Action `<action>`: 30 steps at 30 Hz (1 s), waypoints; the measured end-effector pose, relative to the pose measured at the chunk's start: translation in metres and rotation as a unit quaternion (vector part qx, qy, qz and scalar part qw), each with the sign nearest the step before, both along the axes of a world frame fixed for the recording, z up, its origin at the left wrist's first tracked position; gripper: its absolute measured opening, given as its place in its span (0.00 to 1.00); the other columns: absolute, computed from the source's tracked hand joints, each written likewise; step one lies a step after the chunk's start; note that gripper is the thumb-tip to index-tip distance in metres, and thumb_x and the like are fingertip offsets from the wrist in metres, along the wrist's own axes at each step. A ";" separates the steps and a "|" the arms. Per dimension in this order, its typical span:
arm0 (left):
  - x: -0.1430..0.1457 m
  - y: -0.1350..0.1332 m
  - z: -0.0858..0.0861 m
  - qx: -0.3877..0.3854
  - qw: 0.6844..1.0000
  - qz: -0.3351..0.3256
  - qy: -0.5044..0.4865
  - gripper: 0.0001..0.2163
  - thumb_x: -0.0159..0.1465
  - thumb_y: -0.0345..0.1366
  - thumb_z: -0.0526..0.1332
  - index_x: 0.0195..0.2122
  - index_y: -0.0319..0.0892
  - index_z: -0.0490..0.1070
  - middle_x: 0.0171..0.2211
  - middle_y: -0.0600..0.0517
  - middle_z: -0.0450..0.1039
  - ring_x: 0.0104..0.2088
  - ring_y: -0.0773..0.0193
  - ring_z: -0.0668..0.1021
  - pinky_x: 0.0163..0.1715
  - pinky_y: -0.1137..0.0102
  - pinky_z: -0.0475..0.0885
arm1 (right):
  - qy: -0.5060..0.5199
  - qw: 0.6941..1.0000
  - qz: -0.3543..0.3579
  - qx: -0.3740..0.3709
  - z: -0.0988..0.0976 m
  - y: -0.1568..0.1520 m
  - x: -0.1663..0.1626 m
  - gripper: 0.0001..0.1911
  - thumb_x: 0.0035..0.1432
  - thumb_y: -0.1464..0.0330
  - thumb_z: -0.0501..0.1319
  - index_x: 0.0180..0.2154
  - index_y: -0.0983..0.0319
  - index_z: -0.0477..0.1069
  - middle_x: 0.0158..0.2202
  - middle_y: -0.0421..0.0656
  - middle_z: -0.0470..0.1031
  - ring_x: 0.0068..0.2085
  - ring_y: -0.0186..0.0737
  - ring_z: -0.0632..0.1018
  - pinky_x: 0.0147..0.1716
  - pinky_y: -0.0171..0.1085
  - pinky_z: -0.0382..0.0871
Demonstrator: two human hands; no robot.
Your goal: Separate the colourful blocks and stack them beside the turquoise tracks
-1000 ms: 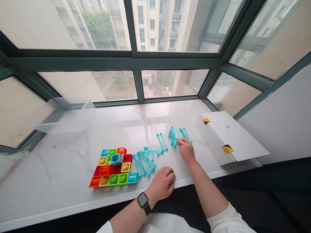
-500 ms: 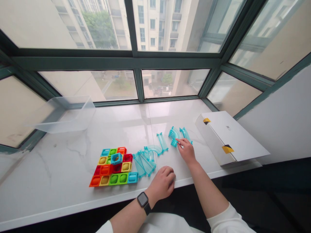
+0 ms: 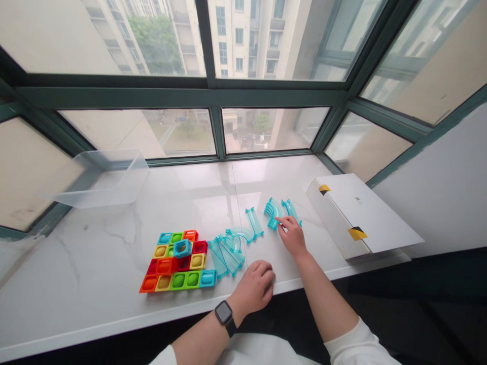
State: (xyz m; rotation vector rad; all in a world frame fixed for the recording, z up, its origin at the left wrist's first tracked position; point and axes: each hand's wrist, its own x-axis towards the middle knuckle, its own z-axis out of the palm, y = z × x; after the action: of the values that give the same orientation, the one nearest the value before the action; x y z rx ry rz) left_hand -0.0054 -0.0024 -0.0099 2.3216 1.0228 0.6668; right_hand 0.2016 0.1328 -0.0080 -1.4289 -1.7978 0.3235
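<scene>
My right hand [image 3: 292, 236] reaches to a stack of curved, clear-blue plastic track pieces [image 3: 272, 209], its thumb and index finger pinching the near end. Right beside that stack lies another curved blue track piece [image 3: 289, 209], partly behind my fingers. My left hand [image 3: 255, 284] rests loosely curled at the counter's front edge, and nothing shows in it. Left of it lie fanned straight blue track pieces [image 3: 225, 257], a curved track piece [image 3: 240, 233] and a single straight track piece [image 3: 254, 221]. Coloured square blocks [image 3: 178, 266] stand in rows farther left, with one blue block [image 3: 182, 248] set on top.
A clear plastic bin [image 3: 110, 187] stands at the back left by the window. On the right, a white box [image 3: 361, 213] with yellow-and-black tabs reaches near the counter's front edge. The white counter [image 3: 102, 274] runs below the window frames.
</scene>
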 end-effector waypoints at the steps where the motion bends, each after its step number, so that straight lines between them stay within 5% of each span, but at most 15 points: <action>1: 0.000 0.000 0.000 -0.001 1.000 0.001 0.000 0.10 0.64 0.28 0.59 0.45 0.46 0.70 0.49 0.45 0.72 0.52 0.53 0.73 0.57 0.56 0.71 | 0.000 1.000 0.000 0.000 0.000 0.000 0.000 0.18 0.67 0.68 0.57 0.52 0.57 0.82 0.41 0.46 0.76 0.41 0.43 0.78 0.44 0.44 0.75; 30: 0.000 0.000 -0.001 -0.010 1.000 0.007 -0.003 0.09 0.63 0.28 0.60 0.44 0.46 0.70 0.49 0.46 0.72 0.52 0.53 0.73 0.57 0.57 0.71 | 0.006 1.000 0.005 -0.017 -0.003 0.000 0.002 0.17 0.67 0.68 0.56 0.50 0.57 0.81 0.43 0.46 0.76 0.41 0.43 0.79 0.45 0.43 0.75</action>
State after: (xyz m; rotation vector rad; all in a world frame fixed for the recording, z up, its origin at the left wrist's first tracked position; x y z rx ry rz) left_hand -0.0057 -0.0023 -0.0107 2.2951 1.0400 0.6668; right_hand 0.2034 0.1328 -0.0110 -1.4391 -1.7985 0.3680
